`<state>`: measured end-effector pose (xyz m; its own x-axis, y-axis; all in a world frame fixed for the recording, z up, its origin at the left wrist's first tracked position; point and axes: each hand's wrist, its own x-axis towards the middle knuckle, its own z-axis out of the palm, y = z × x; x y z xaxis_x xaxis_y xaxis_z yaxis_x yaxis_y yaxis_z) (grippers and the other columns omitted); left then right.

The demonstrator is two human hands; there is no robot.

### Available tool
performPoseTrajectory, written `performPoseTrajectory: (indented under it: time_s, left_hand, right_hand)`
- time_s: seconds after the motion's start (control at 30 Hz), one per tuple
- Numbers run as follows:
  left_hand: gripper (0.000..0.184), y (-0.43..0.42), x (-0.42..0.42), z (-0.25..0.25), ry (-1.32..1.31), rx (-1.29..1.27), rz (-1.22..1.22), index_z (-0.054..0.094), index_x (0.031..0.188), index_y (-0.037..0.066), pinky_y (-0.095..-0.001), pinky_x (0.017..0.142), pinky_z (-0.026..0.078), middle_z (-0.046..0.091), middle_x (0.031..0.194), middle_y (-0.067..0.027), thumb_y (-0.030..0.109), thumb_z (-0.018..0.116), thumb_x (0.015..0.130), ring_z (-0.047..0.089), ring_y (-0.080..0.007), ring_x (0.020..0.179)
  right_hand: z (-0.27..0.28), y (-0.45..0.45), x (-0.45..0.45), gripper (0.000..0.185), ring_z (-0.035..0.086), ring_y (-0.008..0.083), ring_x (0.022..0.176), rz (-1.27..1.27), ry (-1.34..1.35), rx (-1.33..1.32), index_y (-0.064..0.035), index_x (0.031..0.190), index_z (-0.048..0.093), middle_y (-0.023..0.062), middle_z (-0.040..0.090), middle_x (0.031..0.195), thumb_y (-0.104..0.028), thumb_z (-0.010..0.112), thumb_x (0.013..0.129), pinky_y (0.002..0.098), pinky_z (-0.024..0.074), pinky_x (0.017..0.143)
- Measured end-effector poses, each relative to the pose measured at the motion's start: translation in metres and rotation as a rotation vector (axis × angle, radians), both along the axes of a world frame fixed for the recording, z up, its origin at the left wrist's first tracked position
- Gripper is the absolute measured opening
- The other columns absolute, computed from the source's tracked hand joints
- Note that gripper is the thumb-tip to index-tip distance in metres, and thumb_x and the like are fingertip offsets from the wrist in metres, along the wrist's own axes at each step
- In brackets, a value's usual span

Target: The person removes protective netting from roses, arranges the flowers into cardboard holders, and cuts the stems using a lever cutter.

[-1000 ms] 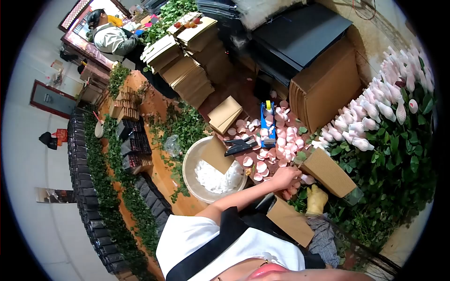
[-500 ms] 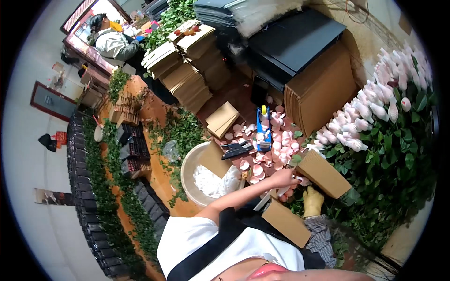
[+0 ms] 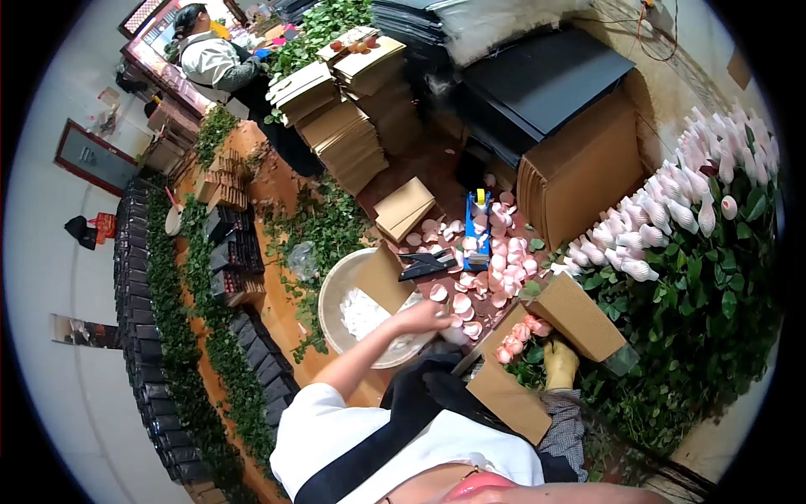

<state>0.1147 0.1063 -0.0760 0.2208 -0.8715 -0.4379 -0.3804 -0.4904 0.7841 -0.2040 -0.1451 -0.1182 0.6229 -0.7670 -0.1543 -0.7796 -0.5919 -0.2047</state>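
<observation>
My bare left hand (image 3: pixel 426 318) is over the right rim of a white bucket (image 3: pixel 329 304), fingers curled together. A whitish, blurred patch shows beside its fingertips; whether it is held I cannot make out. White netting (image 3: pixel 361 317) lies inside the bucket. My right hand (image 3: pixel 560 363), in a yellow glove, is closed by the stems of a bunch of pink roses (image 3: pixel 515 338). These roses lie between opened cardboard flaps (image 3: pixel 579 317). Loose pink petals (image 3: pixel 506 260) cover the table nearby.
A blue tape dispenser (image 3: pixel 477 231) and a black stapler (image 3: pixel 428 265) lie among petals. Net-covered roses (image 3: pixel 663 206) stand at right. Cardboard (image 3: pixel 579 185) and black sheets (image 3: pixel 546 80) are stacked behind. Another person (image 3: pixel 220 71) stands at the far left.
My left hand has moved left from the roses to the bucket rim. The pink rose heads now show uncovered. My right hand stays at the stems. The view has shifted slightly.
</observation>
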Motion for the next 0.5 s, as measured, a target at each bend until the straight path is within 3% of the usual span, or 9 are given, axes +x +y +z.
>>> performPoseTrajectory:
  time_s: [0.03, 0.07, 0.1, 0.13, 0.17, 0.23, 0.33, 0.43, 0.5]
  left_hand:
    - [0.041, 0.026, 0.003, 0.021, -0.001, 0.099, 0.006, 0.073, 0.096, 0.003, -0.0402, 0.08, 0.053, 0.07, 0.088, -0.0242, 0.043, 0.066, 0.088, 0.067, -0.0335, 0.08]
    - [0.05, 0.058, 0.017, -0.003, -0.007, 0.237, 0.081, 0.073, 0.098, -0.001, -0.0409, 0.086, 0.052, 0.071, 0.09, -0.0249, 0.048, 0.072, 0.084, 0.069, -0.0327, 0.087]
    - [0.059, 0.087, 0.033, -0.02, 0.003, 0.28, 0.281, 0.069, 0.11, -0.004, -0.0421, 0.092, 0.051, 0.072, 0.101, -0.0243, 0.046, 0.078, 0.08, 0.068, -0.0337, 0.096]
    - [0.069, 0.122, 0.044, -0.054, -0.123, 0.214, 0.594, 0.061, 0.123, -0.002, -0.0431, 0.096, 0.05, 0.068, 0.115, -0.0238, 0.043, 0.082, 0.076, 0.065, -0.0351, 0.108]
    - [0.076, 0.141, 0.051, -0.069, -0.498, 0.328, 0.8, 0.055, 0.13, -0.001, -0.044, 0.099, 0.049, 0.063, 0.122, -0.0246, 0.045, 0.083, 0.075, 0.06, -0.0355, 0.116]
    - [0.07, 0.143, 0.058, -0.057, -0.699, 0.18, 0.85, 0.058, 0.126, 0.0, -0.0452, 0.1, 0.048, 0.063, 0.121, -0.0236, 0.044, 0.082, 0.078, 0.057, -0.0364, 0.12]
    - [0.055, 0.095, 0.025, -0.017, -0.272, 0.036, 0.63, 0.059, 0.125, 0.0, -0.0424, 0.095, 0.051, 0.067, 0.118, -0.0216, 0.036, 0.075, 0.086, 0.064, -0.0339, 0.11]
    - [0.038, 0.036, -0.015, 0.018, 0.135, 0.081, 0.261, 0.063, 0.121, 0.002, -0.0401, 0.089, 0.052, 0.071, 0.108, -0.0207, 0.029, 0.067, 0.094, 0.068, -0.0316, 0.1]
    - [0.035, 0.021, -0.033, -0.015, -0.038, -0.09, 0.148, 0.062, 0.119, 0.002, -0.0436, 0.083, 0.053, 0.07, 0.099, -0.0248, 0.028, 0.063, 0.095, 0.069, -0.0334, 0.093]
  right_hand:
    - [-0.001, 0.0, 0.0, 0.028, 0.067, 0.0419, 0.078, -0.025, 0.063, 0.028, -0.0139, 0.103, 0.072, 0.0221, 0.069, 0.085, -0.037, 0.063, 0.091, 0.0517, 0.0535, 0.072]
    - [-0.004, 0.003, -0.001, 0.027, 0.067, 0.0422, 0.078, -0.03, 0.035, -0.011, -0.0138, 0.101, 0.073, 0.0224, 0.069, 0.085, -0.037, 0.062, 0.091, 0.0515, 0.0537, 0.072]
    - [0.001, 0.005, 0.001, 0.027, 0.067, 0.0422, 0.078, -0.031, 0.035, -0.004, -0.0138, 0.101, 0.073, 0.0224, 0.069, 0.085, -0.037, 0.062, 0.091, 0.0515, 0.0537, 0.072]
    - [0.013, 0.008, 0.004, 0.028, 0.067, 0.0426, 0.078, -0.041, 0.024, 0.007, -0.0139, 0.102, 0.072, 0.0226, 0.069, 0.085, -0.037, 0.062, 0.092, 0.0518, 0.0536, 0.072]
    - [0.018, 0.011, 0.007, 0.028, 0.067, 0.043, 0.078, -0.052, 0.01, 0.016, -0.0141, 0.102, 0.072, 0.0228, 0.069, 0.085, -0.038, 0.061, 0.092, 0.0521, 0.0536, 0.072]
    - [0.0, 0.004, 0.002, 0.027, 0.067, 0.0436, 0.078, -0.021, -0.049, -0.065, -0.014, 0.103, 0.071, 0.0229, 0.069, 0.086, -0.037, 0.061, 0.092, 0.053, 0.0533, 0.073]
    - [0.013, 0.008, 0.007, 0.027, 0.066, 0.0452, 0.079, -0.045, 0.014, 0.026, -0.014, 0.103, 0.071, 0.0234, 0.069, 0.086, -0.037, 0.061, 0.092, 0.0542, 0.0529, 0.075]
    - [-0.011, 0.006, -0.002, 0.03, 0.068, 0.0403, 0.079, 0.085, -0.23, -0.164, -0.0122, 0.103, 0.074, 0.019, 0.072, 0.089, -0.037, 0.064, 0.091, 0.0519, 0.0541, 0.071]
    - [-0.009, 0.013, -0.008, 0.029, 0.067, 0.0369, 0.072, 0.068, -0.188, -0.098, -0.0103, 0.1, 0.073, 0.0176, 0.071, 0.085, -0.036, 0.065, 0.091, 0.0497, 0.0534, 0.065]
